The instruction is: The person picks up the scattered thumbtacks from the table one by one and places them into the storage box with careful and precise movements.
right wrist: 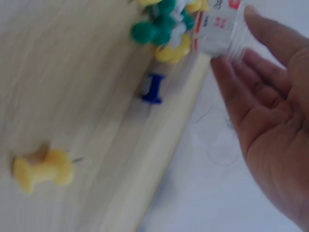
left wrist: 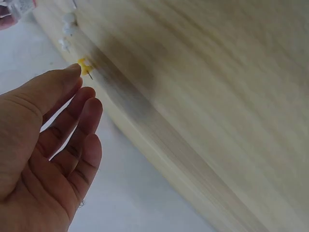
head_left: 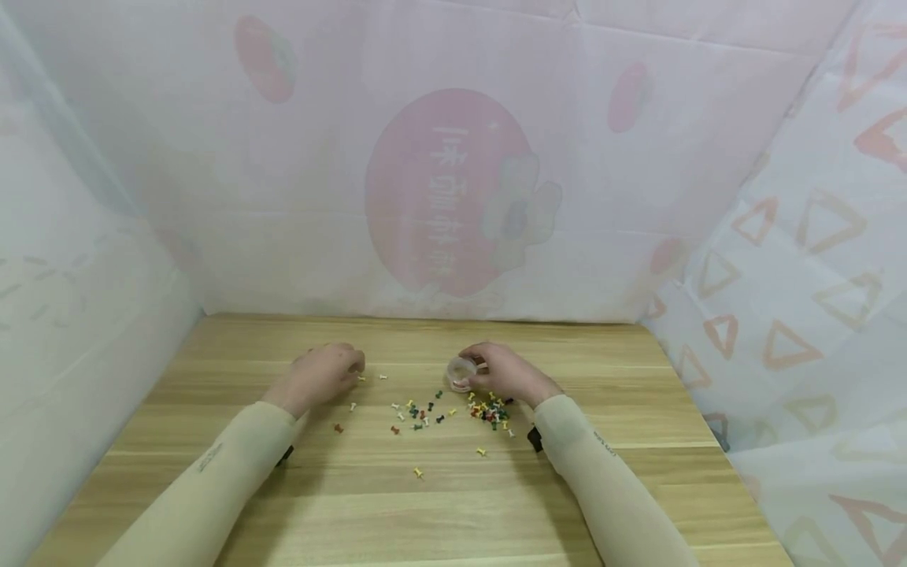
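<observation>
In the head view my left hand (head_left: 322,376) hovers over the left part of the pins. A yellow push pin (left wrist: 85,66) shows at the tips of its thumb and index finger, its needle pointing outward; the index fingertip is mostly hidden behind the thumb. The other fingers are loosely bent. My right hand (head_left: 506,373) grips a small clear round container (head_left: 461,374) between thumb and fingers. Red and black print shows on the container's side in the right wrist view. Close to that hand lies a mixed pile of push pins (head_left: 489,411).
Several push pins lie scattered on the wooden table (head_left: 368,512), among them a red pin (head_left: 338,428), a yellow pin (head_left: 418,472) and a blue pin (right wrist: 153,88). Printed pale sheets (head_left: 319,236) stand behind the table and at both sides.
</observation>
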The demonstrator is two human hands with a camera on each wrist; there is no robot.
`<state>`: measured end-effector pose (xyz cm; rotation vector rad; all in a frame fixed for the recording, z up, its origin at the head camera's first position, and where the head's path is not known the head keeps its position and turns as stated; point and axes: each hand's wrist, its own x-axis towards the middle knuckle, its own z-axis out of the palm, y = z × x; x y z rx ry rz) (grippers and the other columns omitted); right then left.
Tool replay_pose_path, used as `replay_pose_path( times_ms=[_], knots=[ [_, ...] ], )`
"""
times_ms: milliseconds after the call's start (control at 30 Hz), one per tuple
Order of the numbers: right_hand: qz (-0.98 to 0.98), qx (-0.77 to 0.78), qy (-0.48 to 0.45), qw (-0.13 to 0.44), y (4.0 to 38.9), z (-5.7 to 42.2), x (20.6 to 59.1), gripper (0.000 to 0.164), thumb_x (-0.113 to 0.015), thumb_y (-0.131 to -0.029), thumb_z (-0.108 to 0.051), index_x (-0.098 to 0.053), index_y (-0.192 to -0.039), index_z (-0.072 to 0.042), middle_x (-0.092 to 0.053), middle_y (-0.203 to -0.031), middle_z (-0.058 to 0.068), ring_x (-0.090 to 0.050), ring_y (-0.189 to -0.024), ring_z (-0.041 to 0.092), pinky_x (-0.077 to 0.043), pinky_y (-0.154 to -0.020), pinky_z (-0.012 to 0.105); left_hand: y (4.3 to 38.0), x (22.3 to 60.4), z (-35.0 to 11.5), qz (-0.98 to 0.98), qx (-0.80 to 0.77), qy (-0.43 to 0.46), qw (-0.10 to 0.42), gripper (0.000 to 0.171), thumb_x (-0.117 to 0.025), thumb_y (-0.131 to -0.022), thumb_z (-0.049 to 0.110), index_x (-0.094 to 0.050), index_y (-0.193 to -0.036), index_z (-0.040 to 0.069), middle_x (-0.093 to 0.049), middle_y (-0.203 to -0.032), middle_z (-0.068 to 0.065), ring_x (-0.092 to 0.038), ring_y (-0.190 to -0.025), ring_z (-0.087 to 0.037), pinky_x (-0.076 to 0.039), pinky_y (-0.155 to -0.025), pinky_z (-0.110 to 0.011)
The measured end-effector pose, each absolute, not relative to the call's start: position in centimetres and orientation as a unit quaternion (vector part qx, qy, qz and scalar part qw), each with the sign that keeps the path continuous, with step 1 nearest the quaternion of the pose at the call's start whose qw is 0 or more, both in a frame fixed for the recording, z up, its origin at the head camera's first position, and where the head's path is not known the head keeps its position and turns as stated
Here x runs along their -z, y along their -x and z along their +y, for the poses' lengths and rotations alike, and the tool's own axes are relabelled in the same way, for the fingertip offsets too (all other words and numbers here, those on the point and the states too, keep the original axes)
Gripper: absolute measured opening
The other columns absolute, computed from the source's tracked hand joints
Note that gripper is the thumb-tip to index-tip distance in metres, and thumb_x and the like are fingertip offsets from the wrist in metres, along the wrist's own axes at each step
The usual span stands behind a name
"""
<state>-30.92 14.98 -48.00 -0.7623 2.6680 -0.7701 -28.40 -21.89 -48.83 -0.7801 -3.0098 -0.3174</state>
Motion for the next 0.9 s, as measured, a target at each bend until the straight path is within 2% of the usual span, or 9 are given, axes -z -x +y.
replay_pose_path(
  times_ms=[233,467,633,900],
  knots=[
    [0.901,0.281,0.292,0.156,32.1,15.8,48.7,0.057,-0.073,-0.097,-0.025,-0.054,-0.150,-0.017,-0.059,-0.145,0.001,-0.057,-0.131,0.021,-0.051,-0.104,0.033,28.8,49.0,-21.8,-0.958,0.085,0.274,0.010,0.007,-0.074,-0.093,0.012,-0.070,-0.099,0.013,-0.066,-0.091,0.003,-0.061,-0.082,-0.015,-0.056,-0.075,-0.037],
    [0.900,0.271,0.296,0.173,32.8,16.4,48.9,0.056,-0.071,-0.098,-0.034,-0.054,-0.151,-0.025,-0.060,-0.143,-0.005,-0.054,-0.133,0.018,-0.048,-0.107,0.037,29.0,49.1,-21.5,-0.956,0.078,0.282,-0.001,0.008,-0.074,-0.094,0.012,-0.067,-0.091,0.015,-0.062,-0.085,0.004,-0.055,-0.076,-0.013,-0.054,-0.071,-0.035],
    [0.896,0.275,0.300,0.175,33.0,16.5,48.8,0.057,-0.072,-0.097,-0.035,-0.055,-0.150,-0.024,-0.061,-0.142,-0.005,-0.055,-0.131,0.017,-0.048,-0.106,0.037,29.1,49.1,-21.4,-0.953,0.080,0.291,0.001,0.010,-0.073,-0.093,0.009,-0.066,-0.089,0.015,-0.061,-0.084,0.005,-0.055,-0.076,-0.013,-0.053,-0.071,-0.035],
    [0.892,0.284,0.305,0.175,32.9,16.5,49.0,0.057,-0.072,-0.097,-0.032,-0.055,-0.151,-0.023,-0.060,-0.143,-0.003,-0.055,-0.133,0.019,-0.048,-0.108,0.036,29.1,48.5,-19.9,-0.952,0.100,0.288,0.008,0.004,-0.073,-0.094,0.013,-0.069,-0.097,0.013,-0.068,-0.091,0.003,-0.062,-0.083,-0.014,-0.057,-0.079,-0.036]
  ],
)
